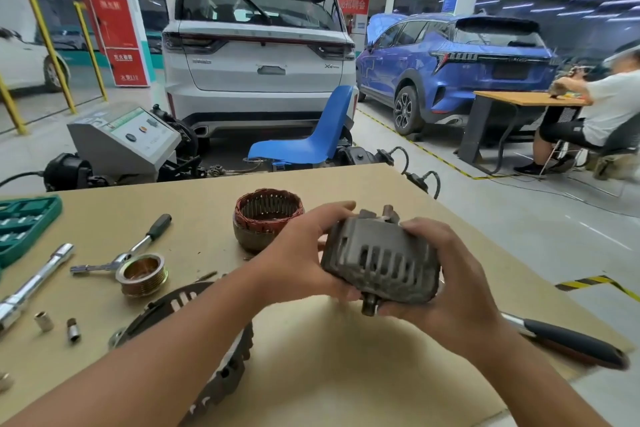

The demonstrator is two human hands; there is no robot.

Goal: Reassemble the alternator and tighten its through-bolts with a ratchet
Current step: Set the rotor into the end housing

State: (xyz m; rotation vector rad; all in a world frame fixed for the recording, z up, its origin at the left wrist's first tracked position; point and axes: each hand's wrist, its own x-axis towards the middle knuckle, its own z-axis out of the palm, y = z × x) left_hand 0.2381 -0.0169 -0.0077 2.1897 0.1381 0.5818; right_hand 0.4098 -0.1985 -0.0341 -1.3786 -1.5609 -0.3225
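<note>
Above the table, nearer me than the stator, I hold the alternator housing in the air with both hands. My left hand curls round its left side and my right hand wraps the right side, fingers closed firmly on the casting, with a short shaft end poking out below. The stator sits upright on the table, apart from the housing. Left of the stator lie the ratchet, the pulley and two loose sockets; the black end cover rests under my left forearm. I reckon the risk is dropping the heavy casting onto the copper windings, or seating it crooked so the through-bolts bind.
</note>
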